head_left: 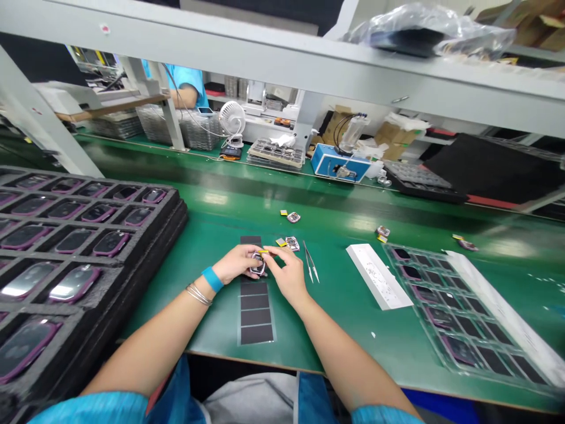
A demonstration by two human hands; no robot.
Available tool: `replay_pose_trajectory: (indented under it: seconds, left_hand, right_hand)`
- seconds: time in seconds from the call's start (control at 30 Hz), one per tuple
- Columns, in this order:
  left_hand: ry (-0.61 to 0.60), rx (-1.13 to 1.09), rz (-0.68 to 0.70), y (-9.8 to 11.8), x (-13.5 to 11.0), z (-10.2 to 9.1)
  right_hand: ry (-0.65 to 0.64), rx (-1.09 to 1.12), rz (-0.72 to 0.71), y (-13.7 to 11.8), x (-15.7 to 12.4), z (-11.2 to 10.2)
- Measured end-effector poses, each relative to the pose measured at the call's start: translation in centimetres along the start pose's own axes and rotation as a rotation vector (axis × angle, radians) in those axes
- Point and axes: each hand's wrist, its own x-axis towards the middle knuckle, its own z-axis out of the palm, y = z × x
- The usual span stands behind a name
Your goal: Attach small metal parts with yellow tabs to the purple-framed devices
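Note:
My left hand [238, 264] grips a small open watch case [257, 270], fingers curled around its edge, above the green bench. From the other side, the fingers of my right hand [288, 274] pinch a small yellow-edged battery [263, 252] at the top of the case. Whether the battery touches the case I cannot tell. Below my hands lies a clear strip of black rectangular pads [256, 318]. Metal tweezers [311, 264] rest to the right of my right hand. Just beyond it sits another open watch case [292, 242] beside a yellow battery [281, 242].
A black foam tray [101, 288] of purple-rimmed watches fills the left side. At right are a white block [378, 277] and a clear plastic tray [441, 359] with dark pieces. Farther back stand a fan [232, 118] and a blue box [339, 163]; a co-worker's arm [185, 96] shows.

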Motion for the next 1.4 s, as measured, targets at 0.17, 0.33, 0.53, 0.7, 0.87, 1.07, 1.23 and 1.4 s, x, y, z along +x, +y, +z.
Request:
replay_pose_trajectory:
  seconds: [0.17,0.33,0.53,0.7,0.87,1.07,1.23,1.4]
  left_hand:
    - [0.040,-0.117,-0.035,0.2,0.0,0.1]
    - [0.021,-0.390,-0.079,0.4,-0.1,-0.1]
    - [0.022,-0.436,0.006,0.1,0.0,-0.1]
    - [-0.062,-0.287,0.112,-0.1,0.0,-0.2]
    - [-0.131,-0.206,0.258,-0.9,0.5,-0.2]
    - [-0.151,-0.213,0.337,-1.8,1.1,-0.1]
    - [-0.109,-0.156,0.341,-1.4,1.4,0.4]
    - [0.191,-0.064,0.445,-0.1,-4.5,1.2]
  right_hand:
    - [-0.013,0.090,0.047,0.2,-0.1,0.5]
    - [-0.005,-0.188,-0.206,0.3,0.0,0.4]
    - [-0.096,-0.257,-0.343,0.5,0.1,0.3]
    - [-0.046,0.085,-0.028,1.4,0.4,0.3]
    - [-0.265,0.508,0.266,1.3,0.7,0.3]
    - [-0.247,0.517,0.280,0.9,0.6,0.0]
    - [-0.184,0.507,0.289,1.5,0.5,0.4]
    - [-0.287,0.562,0.315,1.6,0.5,0.2]
